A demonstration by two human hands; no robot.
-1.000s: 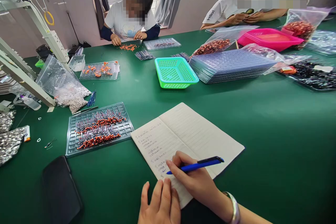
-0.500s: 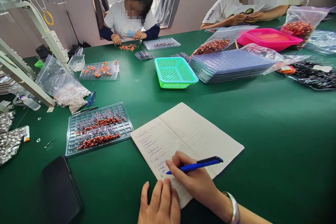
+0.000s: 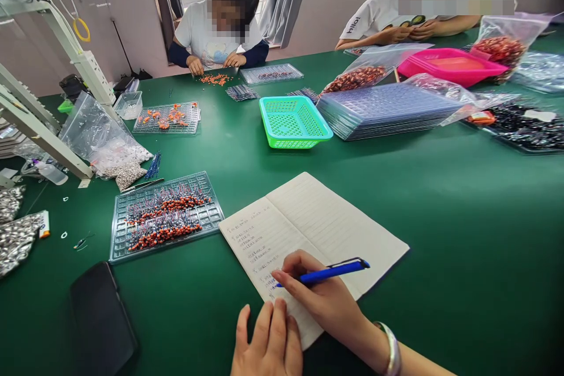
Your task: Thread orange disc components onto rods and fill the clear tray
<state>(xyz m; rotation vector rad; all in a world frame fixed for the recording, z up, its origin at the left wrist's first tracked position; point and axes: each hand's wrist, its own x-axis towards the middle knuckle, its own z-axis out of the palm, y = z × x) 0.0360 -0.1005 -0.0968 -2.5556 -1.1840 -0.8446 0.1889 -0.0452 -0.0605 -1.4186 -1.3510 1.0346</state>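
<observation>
An open lined notebook (image 3: 339,229) lies on the green table, with handwriting on its left page. My right hand (image 3: 324,294), a silver bangle at its wrist, grips a blue pen (image 3: 335,272) with a black clip. The pen's tip is over the lower part of the written page. Close beside it, my left hand (image 3: 267,338) lies with fingers spread at the notebook's bottom edge, holding nothing. A clear tray (image 3: 211,200) of small orange-tipped parts with wires sits left of the notebook.
A black phone (image 3: 102,317) lies at the lower left. Beyond the notebook stand a green basket (image 3: 296,120), stacked clear trays (image 3: 388,108) and a pink basket (image 3: 453,67). Bags of small parts are at the left. Two people sit across the table.
My right hand and the pen have shifted slightly to the left and up over the page. My left hand has stayed in place.
</observation>
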